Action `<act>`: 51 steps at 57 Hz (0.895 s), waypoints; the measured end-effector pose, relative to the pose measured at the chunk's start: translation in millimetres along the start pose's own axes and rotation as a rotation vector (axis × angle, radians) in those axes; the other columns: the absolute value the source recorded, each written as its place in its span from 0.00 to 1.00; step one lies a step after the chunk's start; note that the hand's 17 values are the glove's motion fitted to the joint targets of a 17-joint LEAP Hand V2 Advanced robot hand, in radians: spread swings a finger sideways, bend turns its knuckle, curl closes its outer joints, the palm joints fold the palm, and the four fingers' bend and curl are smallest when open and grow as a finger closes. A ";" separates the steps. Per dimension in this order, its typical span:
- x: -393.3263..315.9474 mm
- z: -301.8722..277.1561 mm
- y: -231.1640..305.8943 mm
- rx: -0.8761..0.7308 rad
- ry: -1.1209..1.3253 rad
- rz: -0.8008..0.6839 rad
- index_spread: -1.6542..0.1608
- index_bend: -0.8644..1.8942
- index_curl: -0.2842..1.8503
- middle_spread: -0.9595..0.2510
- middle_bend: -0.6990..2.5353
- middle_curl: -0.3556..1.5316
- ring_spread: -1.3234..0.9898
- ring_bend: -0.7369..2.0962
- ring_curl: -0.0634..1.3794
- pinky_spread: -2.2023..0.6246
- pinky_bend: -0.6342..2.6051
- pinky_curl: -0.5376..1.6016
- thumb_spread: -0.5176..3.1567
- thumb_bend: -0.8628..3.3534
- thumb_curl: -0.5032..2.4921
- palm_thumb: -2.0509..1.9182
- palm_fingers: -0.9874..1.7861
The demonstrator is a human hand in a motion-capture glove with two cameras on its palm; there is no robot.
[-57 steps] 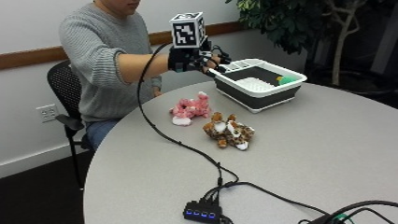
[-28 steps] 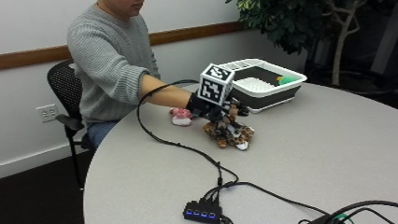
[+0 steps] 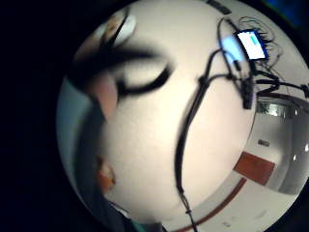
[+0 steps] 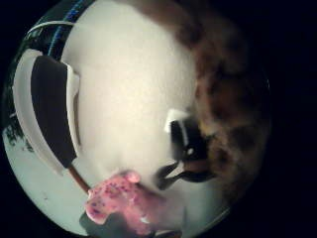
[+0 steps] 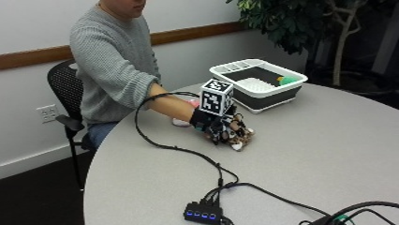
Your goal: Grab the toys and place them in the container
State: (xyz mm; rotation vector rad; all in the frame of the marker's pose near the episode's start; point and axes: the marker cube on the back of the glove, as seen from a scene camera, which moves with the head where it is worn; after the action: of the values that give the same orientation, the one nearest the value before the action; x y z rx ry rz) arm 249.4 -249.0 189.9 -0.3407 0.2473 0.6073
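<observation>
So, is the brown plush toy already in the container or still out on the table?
Still out. The brown plush toy lies on the table under the gloved right hand, apart from the white container.

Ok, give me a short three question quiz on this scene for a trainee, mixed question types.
1. True or false: the gloved hand is on the brown toy.
2. Where is the pink toy?
A. in the container
B. on the table
C. in the bare hand
3. Fill in: the green thing lies in the ____.

Key: 1 true. 2 B, it lies on the table near the brown toy. 3 container.
</observation>
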 end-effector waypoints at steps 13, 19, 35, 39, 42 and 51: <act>1.9 -24.1 -3.5 0.103 -0.052 0.028 0.70 0.40 0.20 0.67 0.32 0.30 0.43 0.74 0.39 0.65 0.64 0.46 0.50 0.26 0.35 0.68 0.65; 2.2 -34.6 0.7 0.105 -0.075 0.029 0.68 0.43 0.23 0.64 0.35 0.32 0.42 0.72 0.41 0.64 0.61 0.46 0.45 0.26 0.38 0.70 0.67; -147.5 -173.3 21.2 0.261 -0.192 -0.397 0.66 0.44 0.27 0.59 0.35 0.35 0.41 0.71 0.42 0.63 0.58 0.46 0.36 0.25 0.44 0.70 0.68; -191.4 -204.8 27.8 0.292 -0.235 -0.446 0.65 0.44 0.28 0.58 0.35 0.36 0.41 0.71 0.43 0.63 0.58 0.47 0.34 0.25 0.45 0.70 0.68; -215.8 -220.7 29.4 0.294 -0.263 -0.471 0.65 0.44 0.28 0.58 0.35 0.37 0.40 0.71 0.43 0.63 0.58 0.47 0.33 0.24 0.46 0.70 0.68; -262.4 -216.6 26.8 0.262 -0.228 -0.497 0.64 0.44 0.30 0.57 0.34 0.39 0.40 0.71 0.44 0.63 0.58 0.48 0.31 0.24 0.48 0.70 0.67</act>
State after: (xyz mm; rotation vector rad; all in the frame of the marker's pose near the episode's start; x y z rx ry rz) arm -2.5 -445.9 70.3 -0.0702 0.0169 0.1167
